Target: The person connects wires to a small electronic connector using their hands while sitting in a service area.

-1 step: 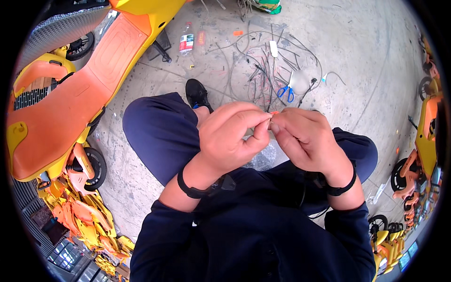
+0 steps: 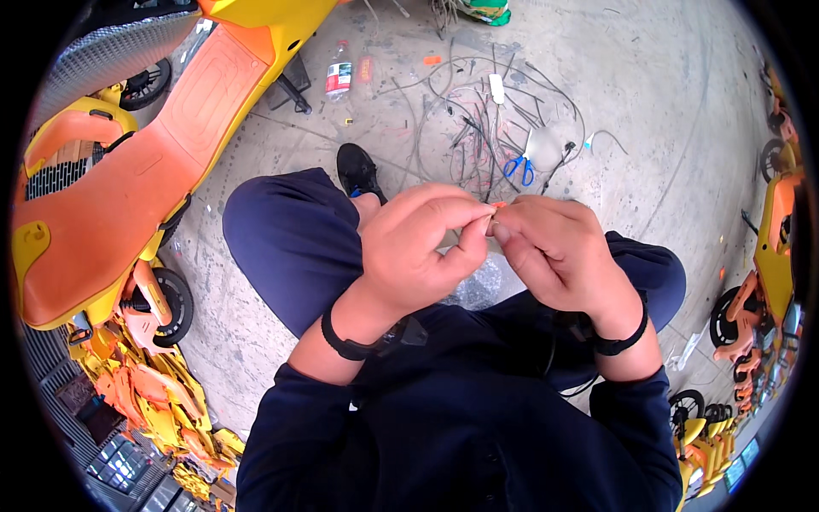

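My left hand and my right hand meet in front of my lap, fingertips almost touching. Each is closed in a pinch. A tiny orange piece shows at the meeting fingertips, mostly covered by the fingers; its kind is too small to make out. Which hand holds it, or whether both do, I cannot tell. On the floor just beyond lie a tangle of cut black and grey wires and scissors with blue handles.
A plastic bottle with a red and white label lies farther left. The orange and yellow body of a scooter fills the left side. Yellow and orange parts are heaped at lower left; more scooters line the right edge.
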